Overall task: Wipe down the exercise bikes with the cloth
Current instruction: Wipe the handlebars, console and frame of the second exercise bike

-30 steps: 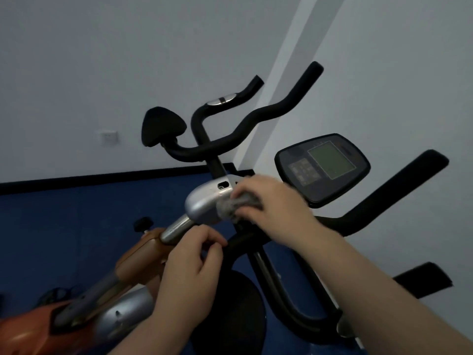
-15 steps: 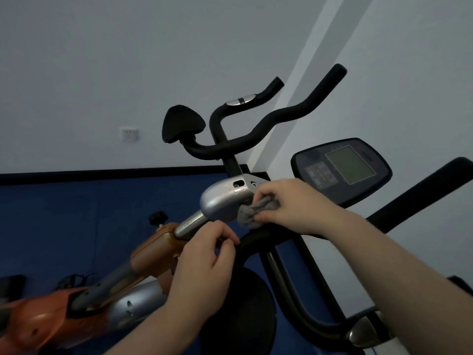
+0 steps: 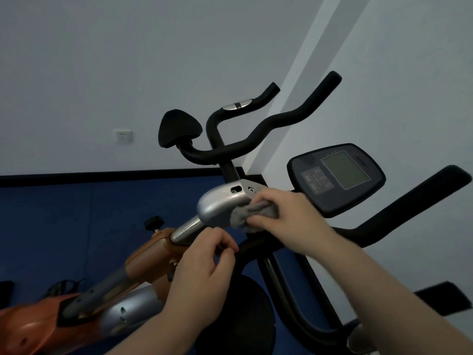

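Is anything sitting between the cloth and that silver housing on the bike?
Nothing visible. The right hand holds the grey cloth bunched directly against the silver housing; the left hand is lower down.

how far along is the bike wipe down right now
Nothing visibly finished; no frame shows cleaned areas. In hand: the right hand presses the grey cloth against the silver housing, while the left hand holds the black handlebar. Probably left: the console, the far handlebars, and the orange frame.

single head view, close above the exercise bike point(image 3: 225, 208), facing forward and down toward the wall point(image 3: 128, 60)
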